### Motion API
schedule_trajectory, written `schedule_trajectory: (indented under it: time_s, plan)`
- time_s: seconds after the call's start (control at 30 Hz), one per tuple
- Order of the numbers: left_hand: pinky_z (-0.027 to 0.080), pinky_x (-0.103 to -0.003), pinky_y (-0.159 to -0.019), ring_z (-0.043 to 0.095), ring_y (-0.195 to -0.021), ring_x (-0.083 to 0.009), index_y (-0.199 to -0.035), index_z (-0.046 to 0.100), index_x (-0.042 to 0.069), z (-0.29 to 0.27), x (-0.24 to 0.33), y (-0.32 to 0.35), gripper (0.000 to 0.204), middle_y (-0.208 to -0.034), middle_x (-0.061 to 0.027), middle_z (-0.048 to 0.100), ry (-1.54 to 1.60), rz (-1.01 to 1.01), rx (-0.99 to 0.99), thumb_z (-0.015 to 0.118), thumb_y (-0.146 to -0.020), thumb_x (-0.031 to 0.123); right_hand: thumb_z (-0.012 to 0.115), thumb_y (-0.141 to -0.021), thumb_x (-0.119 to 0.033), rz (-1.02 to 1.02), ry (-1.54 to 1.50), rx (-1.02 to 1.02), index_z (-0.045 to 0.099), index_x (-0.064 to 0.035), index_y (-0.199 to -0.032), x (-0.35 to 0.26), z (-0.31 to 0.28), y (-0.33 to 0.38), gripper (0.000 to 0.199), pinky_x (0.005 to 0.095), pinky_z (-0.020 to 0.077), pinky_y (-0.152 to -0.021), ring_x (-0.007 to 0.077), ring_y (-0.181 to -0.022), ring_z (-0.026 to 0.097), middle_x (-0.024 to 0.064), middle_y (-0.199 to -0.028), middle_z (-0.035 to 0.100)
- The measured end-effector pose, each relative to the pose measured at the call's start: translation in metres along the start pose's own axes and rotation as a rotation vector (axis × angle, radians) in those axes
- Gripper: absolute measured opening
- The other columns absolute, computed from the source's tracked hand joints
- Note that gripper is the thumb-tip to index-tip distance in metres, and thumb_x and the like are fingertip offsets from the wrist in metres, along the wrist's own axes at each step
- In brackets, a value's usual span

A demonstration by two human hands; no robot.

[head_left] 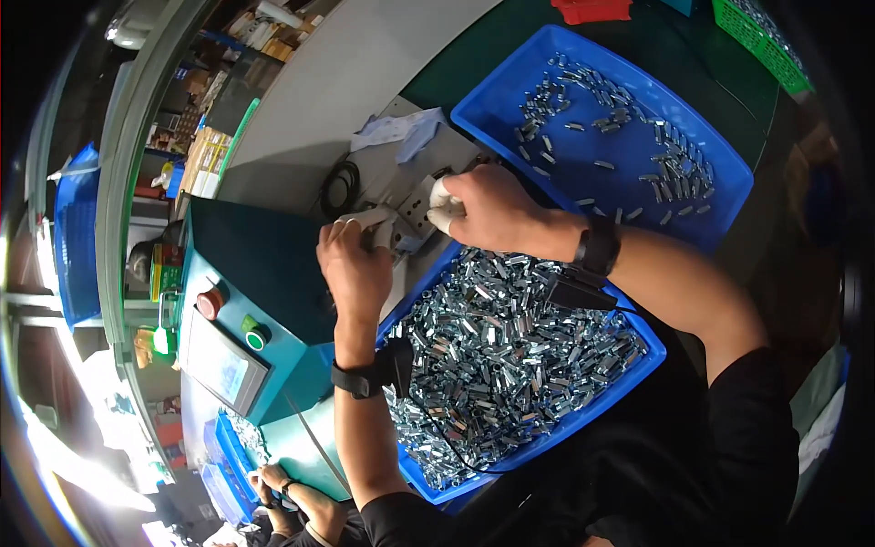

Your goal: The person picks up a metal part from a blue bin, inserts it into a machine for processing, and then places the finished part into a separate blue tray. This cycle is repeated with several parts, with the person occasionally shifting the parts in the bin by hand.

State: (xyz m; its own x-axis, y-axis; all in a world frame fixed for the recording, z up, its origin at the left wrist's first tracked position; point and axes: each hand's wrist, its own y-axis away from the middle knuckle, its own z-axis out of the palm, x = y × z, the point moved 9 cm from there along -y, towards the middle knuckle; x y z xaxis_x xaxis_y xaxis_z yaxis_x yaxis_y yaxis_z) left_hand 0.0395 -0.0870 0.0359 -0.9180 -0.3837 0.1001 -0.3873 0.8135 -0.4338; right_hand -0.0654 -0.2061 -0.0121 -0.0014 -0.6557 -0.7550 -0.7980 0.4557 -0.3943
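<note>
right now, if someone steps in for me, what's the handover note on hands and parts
Left hand: at the small fixture beside the teal machine, white-taped fingertips on it; any part in it is hidden.
Right hand: fingertips at the same fixture.
Near blue tray: heaped with small metal parts.
Far blue tray: a thin scatter of parts.
Most parts are in the near tray.

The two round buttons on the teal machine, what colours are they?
One button is red, the other button green, seen in the head view.
</note>
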Motion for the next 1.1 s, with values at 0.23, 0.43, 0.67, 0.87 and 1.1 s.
schedule_trajectory:
  time_s: [0.23,0.43,0.67,0.87,1.1]
  plan:
    - [0.043,-0.044,-0.075,0.053,-0.084,-0.0348,-0.083,0.064,0.001,-0.007,0.008,0.007,0.021,-0.082,-0.0146,0.06,-0.01,0.1,0.025,0.058,-0.063,-0.001,0.066,-0.074,-0.011,0.003,-0.101,-0.123,0.065,-0.0032,-0.086,-0.009,0.003,0.003,0.014,0.036,0.0505,-0.066,0.0281,-0.074,0.067,0.0157,-0.076,0.067]
    - [0.042,-0.042,-0.076,0.055,-0.08,-0.032,-0.091,0.066,0.003,-0.049,0.033,0.043,0.028,-0.08,-0.0119,0.061,0.094,-0.014,0.125,0.063,-0.064,0.002,0.065,-0.072,-0.008,-0.187,-0.268,-0.132,0.064,-0.0036,-0.092,-0.018,0.024,0.009,0.02,0.0366,0.045,-0.092,0.0318,-0.112,0.057,0.0204,-0.106,0.065]
    - [0.045,-0.037,-0.077,0.06,-0.067,-0.0235,-0.095,0.069,0.007,-0.017,0.021,0.112,0.026,-0.073,-0.0063,0.065,0.174,-0.268,-0.223,0.075,-0.071,0.015,0.062,-0.073,-0.004,-0.062,-0.55,-0.46,0.064,-0.0011,-0.097,-0.035,0.057,0.007,0.024,0.0415,0.0295,-0.108,0.0361,-0.134,0.036,0.0163,-0.115,0.062]
    - [0.045,-0.034,-0.07,0.061,-0.068,-0.0217,-0.096,0.068,0.008,0.014,0.014,0.133,0.028,-0.074,-0.0063,0.065,0.309,-0.323,-0.363,0.076,-0.07,0.017,0.06,-0.074,-0.004,-0.107,-0.627,-0.479,0.063,0.0024,-0.091,-0.045,0.066,0.0,0.018,0.0332,0.0426,-0.089,0.0244,-0.097,0.058,0.0124,-0.097,0.063]
    - [0.047,-0.033,-0.064,0.061,-0.066,-0.0215,-0.095,0.067,0.006,0.014,0.02,0.128,0.029,-0.075,-0.0067,0.066,0.202,-0.244,-0.33,0.077,-0.069,0.015,0.059,-0.077,-0.005,-0.041,-0.681,-0.524,0.066,0.0001,-0.096,-0.031,0.072,0.004,0.021,0.0412,0.0281,-0.109,0.0334,-0.136,0.034,0.0143,-0.114,0.064]
